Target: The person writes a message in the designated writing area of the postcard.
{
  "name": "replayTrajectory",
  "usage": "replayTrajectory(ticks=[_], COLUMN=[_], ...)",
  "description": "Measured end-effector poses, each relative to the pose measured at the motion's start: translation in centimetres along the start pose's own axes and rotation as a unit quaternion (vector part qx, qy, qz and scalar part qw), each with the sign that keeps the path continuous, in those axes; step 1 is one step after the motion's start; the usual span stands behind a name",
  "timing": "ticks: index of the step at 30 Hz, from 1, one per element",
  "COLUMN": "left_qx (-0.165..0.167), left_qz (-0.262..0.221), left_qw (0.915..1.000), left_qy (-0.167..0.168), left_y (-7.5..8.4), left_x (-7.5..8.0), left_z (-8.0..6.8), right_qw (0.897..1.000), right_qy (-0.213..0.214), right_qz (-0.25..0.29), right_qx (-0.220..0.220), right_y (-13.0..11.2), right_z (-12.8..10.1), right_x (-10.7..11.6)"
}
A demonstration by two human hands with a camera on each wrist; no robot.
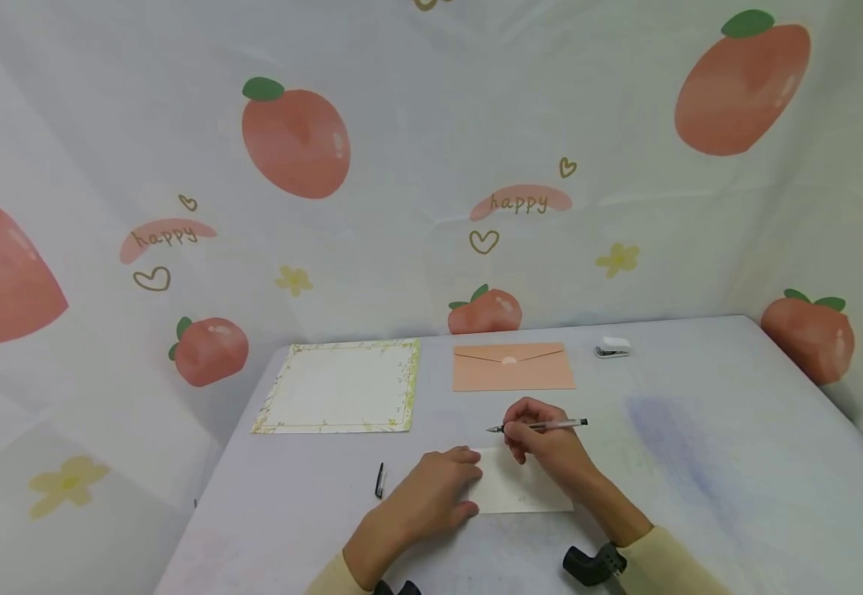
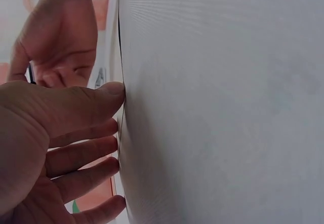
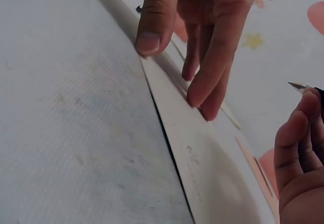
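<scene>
A small cream-white card lies on the cloth-covered table, with faint small marks on it. My left hand rests on its left end, fingertips pressing down and thumb at the near edge. My right hand pinches a clear-barrelled pen between thumb and fingers. Its tip points left, raised above the card's far edge. In the right wrist view the pen's metal tip shows apart from the paper. A black pen cap lies to the left of my left hand.
A white sheet with a floral border lies at the back left. Beside it is a peach envelope. A small white stapler sits at the back right. A fruit-printed curtain hangs behind the table.
</scene>
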State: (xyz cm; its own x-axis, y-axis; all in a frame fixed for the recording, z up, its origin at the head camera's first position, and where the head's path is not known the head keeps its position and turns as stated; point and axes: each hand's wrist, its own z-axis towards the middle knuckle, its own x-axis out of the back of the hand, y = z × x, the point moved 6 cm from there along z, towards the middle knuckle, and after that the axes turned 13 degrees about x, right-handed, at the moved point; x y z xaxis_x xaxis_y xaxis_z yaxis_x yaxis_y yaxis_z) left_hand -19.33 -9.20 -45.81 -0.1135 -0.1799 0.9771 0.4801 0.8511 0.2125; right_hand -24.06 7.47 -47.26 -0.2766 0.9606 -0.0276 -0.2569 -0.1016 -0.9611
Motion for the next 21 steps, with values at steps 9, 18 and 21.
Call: replayTrajectory(ticks=[9, 18, 21], left_qx=[0.007, 0.022, 0.03], left_qz=[-0.008, -0.019, -0.024], left_qw=[0.9999, 0.9996, 0.9992], left_qy=[-0.01, -0.005, -0.008], left_y=[-0.2, -0.6, -0.7], left_x=[0.0, 0.0, 0.0], left_z=[0.0, -0.1, -0.1], right_qw=[0.998, 0.992, 0.99], right_qy=[-0.008, -0.04, -0.044], right_qz=[-0.057, -0.119, -0.13], right_qx=[-0.028, 0.015, 0.038], right_y=[1.8, 2.0, 2.2], right_z=[-0.1, -0.3, -0.4], right_x=[-0.5, -0.6, -0.7])
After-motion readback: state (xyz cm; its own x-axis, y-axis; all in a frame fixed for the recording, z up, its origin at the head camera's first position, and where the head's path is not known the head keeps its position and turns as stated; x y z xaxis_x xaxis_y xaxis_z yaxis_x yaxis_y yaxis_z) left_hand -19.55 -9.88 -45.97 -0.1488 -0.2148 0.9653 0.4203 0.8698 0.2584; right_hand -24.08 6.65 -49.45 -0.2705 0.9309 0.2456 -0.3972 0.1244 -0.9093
